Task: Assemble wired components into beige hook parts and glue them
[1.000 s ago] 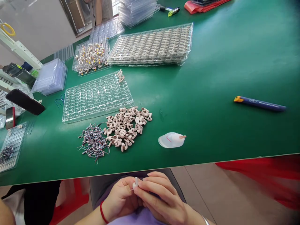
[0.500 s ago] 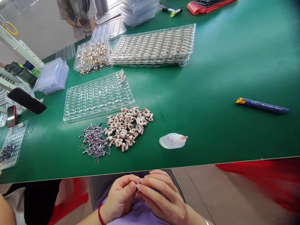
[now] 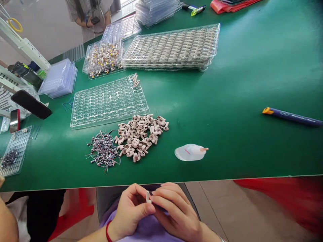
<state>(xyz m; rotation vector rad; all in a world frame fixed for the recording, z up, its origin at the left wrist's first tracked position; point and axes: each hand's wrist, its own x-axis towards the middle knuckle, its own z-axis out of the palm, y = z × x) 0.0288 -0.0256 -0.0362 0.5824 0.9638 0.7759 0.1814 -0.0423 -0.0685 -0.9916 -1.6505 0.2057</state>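
Over my lap, just below the table's front edge, my left hand (image 3: 132, 211) pinches a small pale earbud shell (image 3: 148, 197) between thumb and forefinger. My right hand (image 3: 175, 210) is closed against the same shell from the other side, thumb hidden behind the fingers. Beyond my hands lies a heap of beige earbud shells (image 3: 137, 139). To its left is a pile of tiny wired components (image 3: 104, 149). A white squeeze bottle (image 3: 189, 153) with a brownish tip lies on its side to the right. Behind the heaps, a clear moulded tray (image 3: 108, 101) has a few shells at its far right corner.
Filled trays (image 3: 171, 48) are stacked at the back, beside a tray of white and yellow parts (image 3: 104, 58). A blue pen-shaped tool (image 3: 290, 116) lies right. Phones (image 3: 31, 104) and empty trays (image 3: 59, 77) are on the left. A person (image 3: 92, 18) stands across the table.
My left thumb has shifted right and down, so more of the shell shows. The thin end below my fingertips is out of sight. The camera view has moved slightly left.
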